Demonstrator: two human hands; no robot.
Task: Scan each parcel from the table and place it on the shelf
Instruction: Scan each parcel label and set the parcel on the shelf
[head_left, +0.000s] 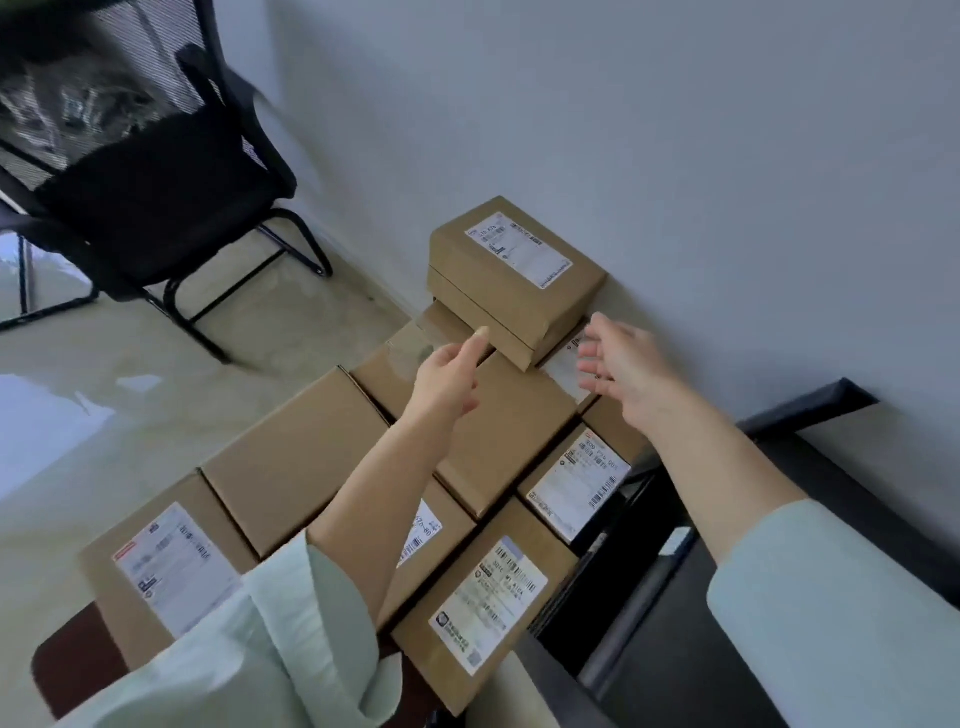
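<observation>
many brown cardboard parcels packed close together on the table (67, 670), most with a white label on top

far in the scene, against the grey wall (675, 156), one labelled parcel (514, 280) stacked on top of a lower parcel (498, 431), label facing up

left hand (449, 376) reaching toward the near left corner of that top parcel, fingers relaxed and a bit spread, one fingertip (480, 332) just at the lower edge of the box; touching or only very near, cannot tell; nothing held

right hand (628, 366) stretched out at the right side of the same parcel, palm turned to the box, fingers straight and spread, apart from the cardboard, nothing held

both forearms bare, with pale green sleeves (291, 639) pushed up, low in the view

near the bottom, a parcel with a long label (483, 608), and at the near left another labelled parcel (166, 566); a smaller one with barcodes (576, 483) at the right edge of the group, beside dark furniture (727, 623)

far left, a black mesh chair (150, 171) standing on a pale shiny floor (104, 415), well apart from the parcels
</observation>
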